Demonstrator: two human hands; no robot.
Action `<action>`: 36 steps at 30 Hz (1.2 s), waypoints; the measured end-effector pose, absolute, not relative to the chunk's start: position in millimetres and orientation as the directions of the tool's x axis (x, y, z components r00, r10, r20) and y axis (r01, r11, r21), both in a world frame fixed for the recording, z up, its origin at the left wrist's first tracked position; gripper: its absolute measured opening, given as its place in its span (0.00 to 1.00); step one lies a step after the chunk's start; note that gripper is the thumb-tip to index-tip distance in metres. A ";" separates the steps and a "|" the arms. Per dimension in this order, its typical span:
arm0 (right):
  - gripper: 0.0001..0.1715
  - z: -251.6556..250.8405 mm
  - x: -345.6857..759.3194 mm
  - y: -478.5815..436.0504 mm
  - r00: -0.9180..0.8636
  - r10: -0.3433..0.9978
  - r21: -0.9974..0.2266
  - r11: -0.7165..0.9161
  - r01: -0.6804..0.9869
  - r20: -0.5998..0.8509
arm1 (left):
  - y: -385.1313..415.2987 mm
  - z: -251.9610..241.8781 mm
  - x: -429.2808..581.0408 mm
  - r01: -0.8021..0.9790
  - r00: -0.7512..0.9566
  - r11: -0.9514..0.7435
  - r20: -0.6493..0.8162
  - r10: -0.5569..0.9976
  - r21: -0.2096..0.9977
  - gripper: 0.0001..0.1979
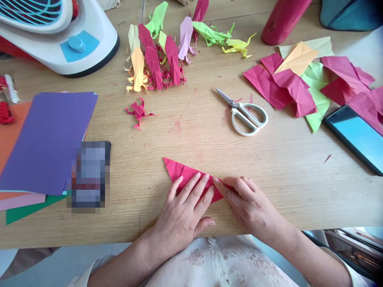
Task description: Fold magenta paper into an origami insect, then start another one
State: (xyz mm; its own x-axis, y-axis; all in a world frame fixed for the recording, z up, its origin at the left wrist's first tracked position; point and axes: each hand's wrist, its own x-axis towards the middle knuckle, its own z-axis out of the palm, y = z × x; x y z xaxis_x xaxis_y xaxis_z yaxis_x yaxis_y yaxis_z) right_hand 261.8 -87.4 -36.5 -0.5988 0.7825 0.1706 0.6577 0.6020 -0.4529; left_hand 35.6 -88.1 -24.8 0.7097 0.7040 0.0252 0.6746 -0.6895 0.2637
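Note:
A folded sheet of red-pink origami paper (174, 169) lies on the wooden table close to its front edge, with a pointed corner towards the far left. Across it my left hand (187, 211) rests flat, fingers spread and pressing the paper down. At the paper's right end, my right hand (249, 201) pinches the folded edge between thumb and curled fingers. The right corner of the paper is hidden under that hand. Beyond the paper lie scissors (243, 113) with white handles, blades pointing away to the left, and a small red folded paper figure (139, 113).
Several folded paper insects (155, 65) stand at the back. Creased sheets (295, 93) are heaped at right beside a phone (356, 135) and a red bottle (284, 20). Coloured paper (48, 139), a pixelated device (89, 175) and a white-blue appliance (79, 44) occupy the left.

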 end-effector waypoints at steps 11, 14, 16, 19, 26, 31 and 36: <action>0.32 -35.8 261.1 -80.4 -0.555 0.806 -0.585 0.555 0.591 0.205 | -60.4 -2.0 59.8 0.750 0.502 -0.433 -0.004 0.865 0.499 0.10; 0.32 -34.3 260.6 -80.6 -0.534 0.820 -0.609 0.535 0.586 0.206 | -53.0 -1.8 64.3 0.770 0.451 -0.361 -0.047 0.891 0.525 0.08; 0.31 -33.4 260.2 -80.7 -0.518 0.827 -0.623 0.527 0.578 0.220 | -48.9 -1.5 66.8 0.792 0.428 -0.322 -0.096 0.899 0.519 0.06; 0.28 -32.4 259.7 -80.3 -0.498 0.838 -0.644 0.511 0.569 0.225 | -44.9 0.9 71.6 0.819 0.408 -0.281 -0.163 0.898 0.501 0.01; 0.27 -34.1 260.9 -80.2 -0.500 0.849 -0.680 0.469 0.564 0.171 | -47.4 2.5 86.7 0.893 0.346 -0.266 -0.176 0.922 0.363 0.05; 0.27 -34.9 261.5 -80.3 -0.498 0.846 -0.663 0.485 0.571 0.190 | -52.0 -5.6 93.9 0.916 0.298 -0.253 -0.108 0.948 0.312 0.05; 0.27 -36.2 261.3 -80.5 -0.492 0.842 -0.634 0.507 0.585 0.219 | -50.3 -7.8 94.5 0.907 0.271 -0.217 -0.106 0.957 0.361 0.07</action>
State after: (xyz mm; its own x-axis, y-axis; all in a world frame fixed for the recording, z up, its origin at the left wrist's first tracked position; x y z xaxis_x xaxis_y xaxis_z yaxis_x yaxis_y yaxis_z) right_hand 261.3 -80.5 -36.2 -0.4923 0.8423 0.2192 0.5846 0.5066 -0.6337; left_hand 94.5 -50.3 -7.8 0.2711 0.9566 -0.1064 0.9071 -0.2170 0.3605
